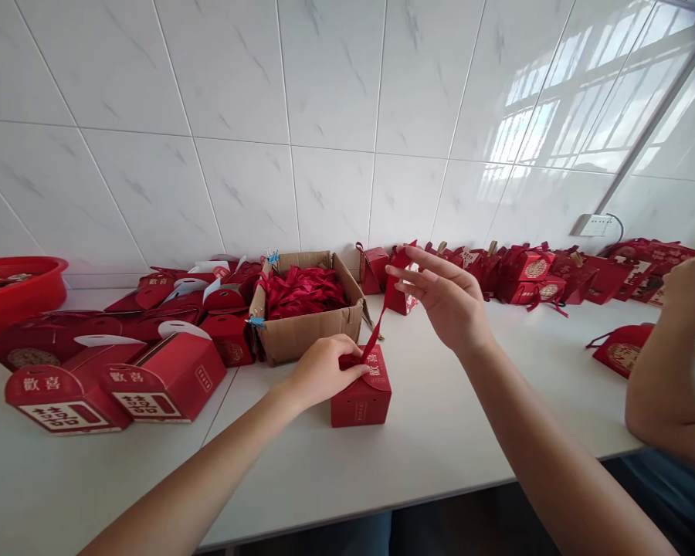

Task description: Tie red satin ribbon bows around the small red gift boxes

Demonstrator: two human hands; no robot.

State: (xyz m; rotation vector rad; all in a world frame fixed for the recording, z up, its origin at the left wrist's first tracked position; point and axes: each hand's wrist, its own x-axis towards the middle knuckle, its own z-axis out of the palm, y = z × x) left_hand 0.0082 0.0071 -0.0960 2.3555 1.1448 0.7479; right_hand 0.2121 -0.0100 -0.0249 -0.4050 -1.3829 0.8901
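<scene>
A small red gift box (361,401) with gold lettering stands upright on the table in front of me. My left hand (327,369) is closed at its top, fingers pinching the red ribbon (374,337) where it meets the lid. From there the ribbon rises to the upper right. My right hand (449,297) is raised above and to the right of the box, with the ribbon's upper end between its fingertips. Behind the left hand sits an open cardboard box (306,337) filled with a heap of red ribbons (306,293).
Untied red boxes (167,378) crowd the left side, beside a red plastic basin (23,289). Finished boxes with bows (527,274) line the tiled wall at right. Another person's arm (672,371) rests near a red box (619,349).
</scene>
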